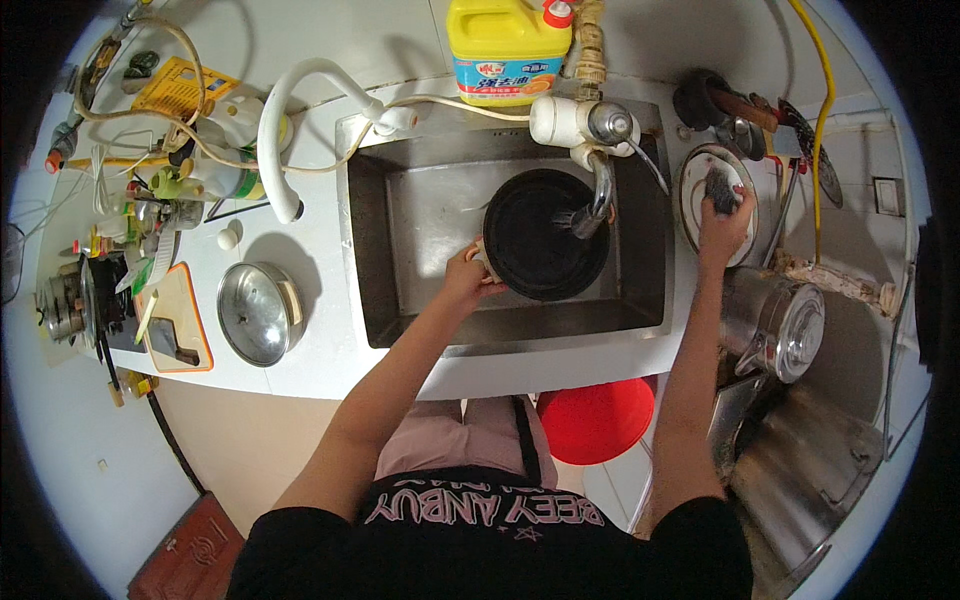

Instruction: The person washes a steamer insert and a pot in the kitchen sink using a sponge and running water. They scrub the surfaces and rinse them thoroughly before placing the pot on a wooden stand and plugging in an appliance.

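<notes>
Over the steel sink (pixel 427 292) I hold a round dark pot (pixel 544 255) by a light-coloured handle at its left side, with my left hand (pixel 470 279) closed on that handle. A metal faucet spout (pixel 600 187) reaches over the pot's inside, and water appears to run from it. To the right of the sink, my right hand (pixel 726 225) grips a dark grey scouring pad (pixel 722 187) above a white enamel plate or basin with a dark rim (pixel 694 184).
A yellow detergent jug (pixel 510 49) stands behind the sink. A metal bowl (pixel 255 315), an egg (pixel 227 238) and a cleaver (pixel 171 341) on a cutting board (pixel 187 304) are at left. A lidded metal pot (pixel 772 322) is at right; a red bucket (pixel 596 420) stands below the counter.
</notes>
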`<state>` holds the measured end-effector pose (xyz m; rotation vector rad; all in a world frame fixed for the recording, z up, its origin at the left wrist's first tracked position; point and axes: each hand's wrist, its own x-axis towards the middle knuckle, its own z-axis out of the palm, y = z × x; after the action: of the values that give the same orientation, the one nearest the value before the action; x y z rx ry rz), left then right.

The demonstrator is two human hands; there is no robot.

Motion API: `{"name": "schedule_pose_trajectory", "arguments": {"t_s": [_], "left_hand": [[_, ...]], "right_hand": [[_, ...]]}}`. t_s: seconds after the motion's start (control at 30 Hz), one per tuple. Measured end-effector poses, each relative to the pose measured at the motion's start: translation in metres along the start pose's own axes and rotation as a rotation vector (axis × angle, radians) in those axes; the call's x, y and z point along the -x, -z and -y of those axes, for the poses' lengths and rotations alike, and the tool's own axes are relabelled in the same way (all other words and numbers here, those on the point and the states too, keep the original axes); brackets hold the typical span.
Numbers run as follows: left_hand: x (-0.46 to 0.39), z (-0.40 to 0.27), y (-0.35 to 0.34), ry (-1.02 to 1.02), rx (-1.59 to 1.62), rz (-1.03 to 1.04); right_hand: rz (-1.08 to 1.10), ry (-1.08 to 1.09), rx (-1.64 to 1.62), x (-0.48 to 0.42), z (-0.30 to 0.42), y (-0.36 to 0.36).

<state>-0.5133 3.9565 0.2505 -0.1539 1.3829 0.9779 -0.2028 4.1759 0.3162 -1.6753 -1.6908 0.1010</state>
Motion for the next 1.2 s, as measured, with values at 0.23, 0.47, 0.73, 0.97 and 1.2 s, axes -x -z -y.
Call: {"name": "schedule_pose_trajectory", "arguments": {"t_s": [0.23, 0.47, 0.73, 0.97, 1.2], "left_hand": [[-0.013, 0.02, -0.003, 0.0, -0.019, 0.011], [-0.006, 0.027, -0.014, -0.028, 0.064, 0.114], [0.004, 0.02, -0.01, -0.042, 0.032, 0.101], [0.011, 0.024, -0.02, -0.062, 0.042, 0.116], [-0.001, 0.004, 0.003, -0.075, 0.053, 0.159]], "right_hand": [[0.593, -0.056, -0.143, 0.168, 0.105, -0.009], [0.656, -0.056, -0.353, 0.174, 0.106, -0.102], [1.195, 0.195, 0.537, 0.15, 0.092, -0.07], [0.521, -0.123, -0.482, 0.177, 0.103, -0.122], [1.496, 0.659, 0.077, 0.136, 0.107, -0.048]]}}
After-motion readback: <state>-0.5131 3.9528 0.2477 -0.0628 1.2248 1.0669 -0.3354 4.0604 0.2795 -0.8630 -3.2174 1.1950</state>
